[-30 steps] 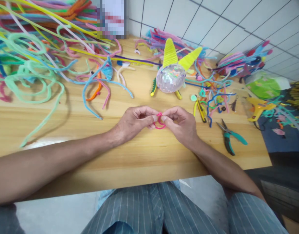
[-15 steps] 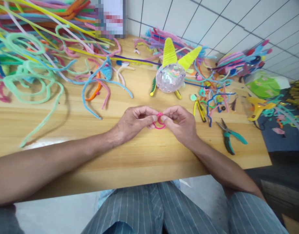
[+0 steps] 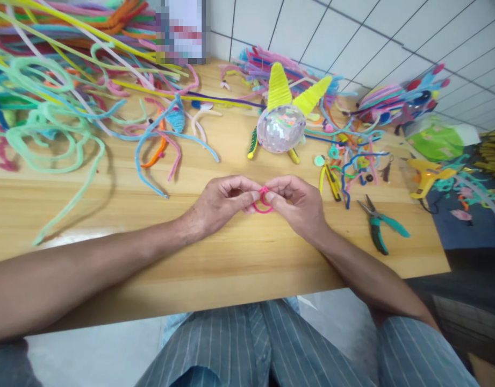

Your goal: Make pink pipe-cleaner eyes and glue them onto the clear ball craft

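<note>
A bright pink pipe cleaner (image 3: 264,210), bent into a small loop, is held above the middle of the wooden table (image 3: 215,269). My left hand (image 3: 225,204) pinches its left side between thumb and fingers. On the other side my right hand (image 3: 298,207) grips it the same way, the two sets of fingertips nearly meeting. Parts of the loop are hidden behind the fingers. Beyond the hands sits a clear, glitter-filled ball (image 3: 281,129) with two yellow pipe-cleaner ears (image 3: 278,88) standing up from it.
Pliers (image 3: 378,223) with teal handles lie to the right, with a yellow glue gun (image 3: 428,174) farther right. A yellow cutter (image 3: 333,184) rests among pipe-cleaner scraps. Long pipe cleaners (image 3: 49,134) pile up at the left. A tiled wall (image 3: 295,32) closes off the back.
Both hands stay in nearly the same place, still pinching the pink loop. The right fingers have shifted very slightly to the left. Nothing else on the table has moved.
</note>
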Demonstrator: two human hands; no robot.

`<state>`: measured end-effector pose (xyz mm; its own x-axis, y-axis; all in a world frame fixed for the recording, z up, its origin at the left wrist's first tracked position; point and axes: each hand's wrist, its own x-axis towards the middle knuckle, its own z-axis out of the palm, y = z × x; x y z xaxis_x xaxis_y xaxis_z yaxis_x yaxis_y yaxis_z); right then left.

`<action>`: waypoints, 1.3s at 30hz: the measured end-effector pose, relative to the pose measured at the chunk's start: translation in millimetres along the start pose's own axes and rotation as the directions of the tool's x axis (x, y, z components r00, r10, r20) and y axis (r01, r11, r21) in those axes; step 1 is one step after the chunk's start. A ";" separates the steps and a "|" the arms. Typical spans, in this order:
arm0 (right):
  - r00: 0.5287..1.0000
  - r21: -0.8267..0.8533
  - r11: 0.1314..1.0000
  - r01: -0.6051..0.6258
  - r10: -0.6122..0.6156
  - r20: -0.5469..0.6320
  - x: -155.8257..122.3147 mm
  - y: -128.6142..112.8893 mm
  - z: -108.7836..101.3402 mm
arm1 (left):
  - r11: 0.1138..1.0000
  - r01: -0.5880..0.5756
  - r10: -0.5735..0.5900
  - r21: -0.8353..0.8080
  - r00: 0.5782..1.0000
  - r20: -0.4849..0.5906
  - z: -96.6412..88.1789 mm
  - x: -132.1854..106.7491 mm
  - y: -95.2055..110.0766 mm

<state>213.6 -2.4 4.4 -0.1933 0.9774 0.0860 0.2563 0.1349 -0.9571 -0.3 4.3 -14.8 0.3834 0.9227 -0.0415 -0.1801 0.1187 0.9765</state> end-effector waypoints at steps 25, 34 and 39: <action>0.991 -0.110 0.985 0.135 -0.137 -0.006 -0.4 -1.8 -0.2 | 0.999 0.029 -0.029 0.016 0.999 0.017 0.9 -0.7 5.3; 0.986 -0.114 0.980 0.165 -0.167 -0.009 -1.5 -2.0 1.5 | 0.998 0.066 -0.066 0.020 0.998 0.025 0.4 -0.4 8.7; 0.984 -0.141 0.974 0.177 -0.180 -0.010 -1.9 -0.9 1.2 | 0.997 0.078 -0.079 0.021 0.996 0.032 0.4 -0.1 9.0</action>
<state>212.6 -4.5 4.8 -0.2270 0.9387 0.2595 0.3488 0.3271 -0.8782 -1.6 5.1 -5.9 0.4251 0.8983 -0.1115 -0.1302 0.1826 0.9745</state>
